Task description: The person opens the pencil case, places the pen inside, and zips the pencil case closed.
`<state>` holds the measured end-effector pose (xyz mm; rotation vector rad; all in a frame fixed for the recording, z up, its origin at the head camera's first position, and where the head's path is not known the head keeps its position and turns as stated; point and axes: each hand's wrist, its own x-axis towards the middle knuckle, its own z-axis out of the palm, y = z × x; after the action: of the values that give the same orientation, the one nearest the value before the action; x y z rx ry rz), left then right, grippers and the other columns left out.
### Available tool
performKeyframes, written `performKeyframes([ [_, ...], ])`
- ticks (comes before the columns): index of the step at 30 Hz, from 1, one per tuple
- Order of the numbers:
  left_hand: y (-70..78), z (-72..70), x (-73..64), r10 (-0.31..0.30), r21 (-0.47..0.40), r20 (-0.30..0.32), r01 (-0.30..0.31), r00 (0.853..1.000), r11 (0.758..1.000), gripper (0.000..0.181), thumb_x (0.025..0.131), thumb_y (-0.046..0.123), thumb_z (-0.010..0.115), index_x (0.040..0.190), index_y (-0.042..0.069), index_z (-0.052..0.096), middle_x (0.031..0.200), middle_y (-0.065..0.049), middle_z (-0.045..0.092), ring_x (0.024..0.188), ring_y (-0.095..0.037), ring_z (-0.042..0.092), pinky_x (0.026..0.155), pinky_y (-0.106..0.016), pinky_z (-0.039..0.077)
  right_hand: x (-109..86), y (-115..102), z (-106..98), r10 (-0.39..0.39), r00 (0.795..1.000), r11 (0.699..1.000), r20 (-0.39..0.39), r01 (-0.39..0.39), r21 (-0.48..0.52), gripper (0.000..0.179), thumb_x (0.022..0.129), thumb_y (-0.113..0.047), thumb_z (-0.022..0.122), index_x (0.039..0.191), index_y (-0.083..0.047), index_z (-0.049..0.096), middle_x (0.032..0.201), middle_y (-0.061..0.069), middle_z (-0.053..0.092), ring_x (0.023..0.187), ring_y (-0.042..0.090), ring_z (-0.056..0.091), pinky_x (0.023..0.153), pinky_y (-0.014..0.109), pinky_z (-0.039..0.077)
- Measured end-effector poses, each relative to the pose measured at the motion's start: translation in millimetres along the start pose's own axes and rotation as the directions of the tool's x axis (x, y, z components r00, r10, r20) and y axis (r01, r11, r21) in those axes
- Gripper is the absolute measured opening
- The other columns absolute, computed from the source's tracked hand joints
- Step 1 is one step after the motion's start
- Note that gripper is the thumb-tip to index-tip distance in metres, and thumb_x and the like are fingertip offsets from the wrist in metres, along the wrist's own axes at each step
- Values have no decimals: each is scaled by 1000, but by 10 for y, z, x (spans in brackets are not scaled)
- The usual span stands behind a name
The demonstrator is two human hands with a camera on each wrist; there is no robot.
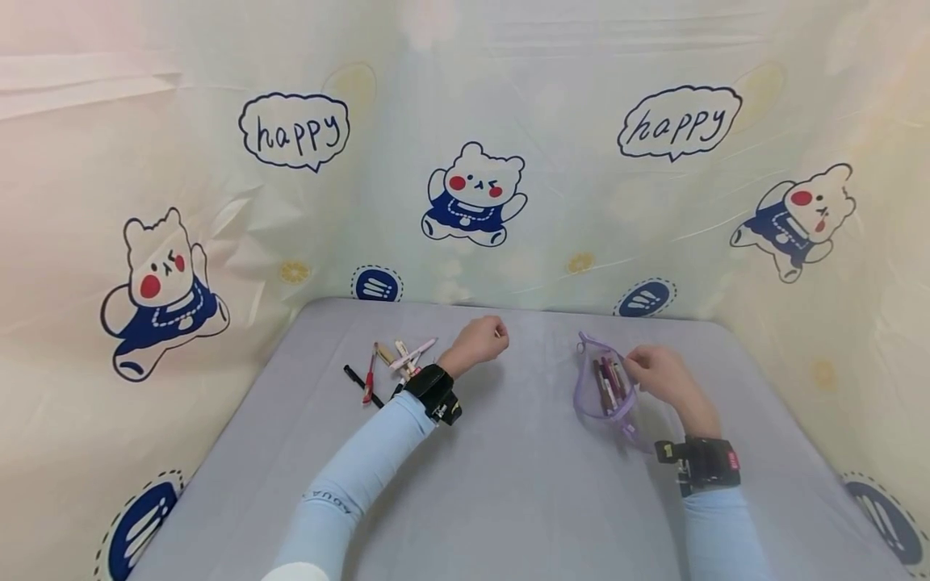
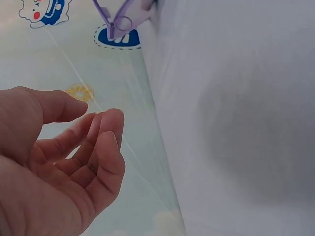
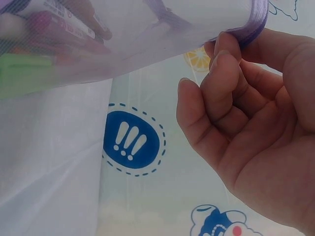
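My right hand (image 1: 664,379) pinches the purple-edged rim of a see-through mesh pencil pouch (image 1: 585,387) between thumb and fingers. Inside the pouch lie several pens (image 1: 609,383); the right wrist view shows a green one (image 3: 24,71) and a pink one (image 3: 54,29) through the mesh. My left hand (image 1: 479,343) hovers above the table, left of the pouch, its fingers loosely curled with nothing between them. In the left wrist view that hand (image 2: 74,157) is empty, thumb and fingertips apart. Part of the pouch's purple edge (image 2: 115,24) appears at the top there.
A loose pile of pens, among them a red pen (image 1: 370,375), a black pen (image 1: 354,376) and a lilac pen (image 1: 416,353), lies beside my left wrist, which partly covers it. Grey cloth (image 1: 508,484) covers the table. A printed curtain (image 1: 552,202) stands behind and at both sides.
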<state>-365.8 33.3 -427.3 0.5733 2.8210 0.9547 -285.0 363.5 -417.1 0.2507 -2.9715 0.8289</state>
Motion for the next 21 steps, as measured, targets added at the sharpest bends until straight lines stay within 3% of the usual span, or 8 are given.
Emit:
performKeyframes([
  [13,-356,-138,-88,-44,145,-93,57,995,988,11,95,14,56,98,7,63,86,-4,65,69,-17,55,57,-26,42,-5,29,22,-15,1000,1000,-2,15,14,23,96,-14,55,101,4,68,87,15,70,77,21,64,64,31,54],
  [21,-565,-177,-104,-57,260,-98,81,994,962,12,95,12,55,101,5,62,85,-5,64,68,-17,55,55,-26,41,-2,26,20,-22,1000,1000,-5,22,7,25,96,-15,55,102,6,67,87,16,70,75,19,63,63,30,52],
])
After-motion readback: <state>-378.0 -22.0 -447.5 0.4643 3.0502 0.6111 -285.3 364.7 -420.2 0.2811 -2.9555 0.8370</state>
